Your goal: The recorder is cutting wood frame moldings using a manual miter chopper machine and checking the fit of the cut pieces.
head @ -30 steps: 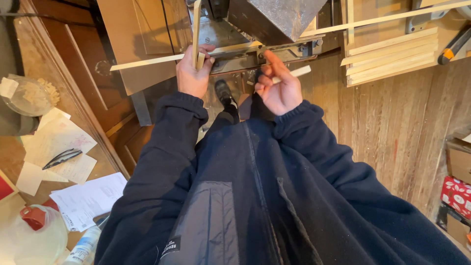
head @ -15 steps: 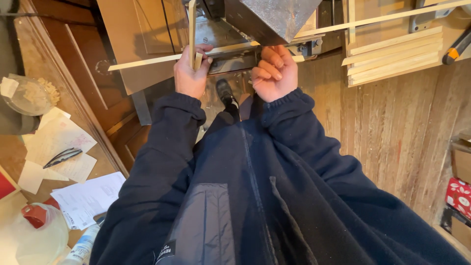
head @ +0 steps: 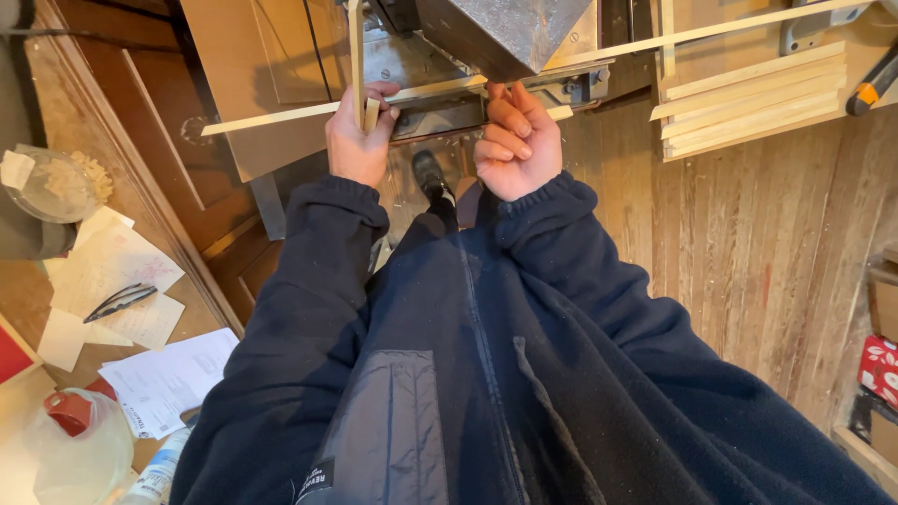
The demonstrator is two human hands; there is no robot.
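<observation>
My left hand (head: 358, 136) grips a thin upright wooden strip (head: 355, 56) and presses against a long pale strip (head: 281, 117) that lies across the metal saw table (head: 440, 108). Palm up, my right hand (head: 517, 140) curls its fingers under the table's front edge, just below the grey metal saw housing (head: 500, 33); what its fingers hold is hidden. Both arms wear dark fleece sleeves. My black shoe (head: 430, 176) shows on the floor between the hands.
A stack of wooden strips (head: 753, 103) lies on a board at the right, beside an orange-handled tool (head: 875, 86). At the left are papers (head: 112, 271), a dark tool (head: 120, 301), a clear bowl (head: 51, 187) and a red-capped jug (head: 79, 440). Boxes (head: 879, 369) stand at the right on the plank floor.
My right hand has moved up from open, near my chest, and curled under the saw table's front edge. My left hand has stayed on the upright strip.
</observation>
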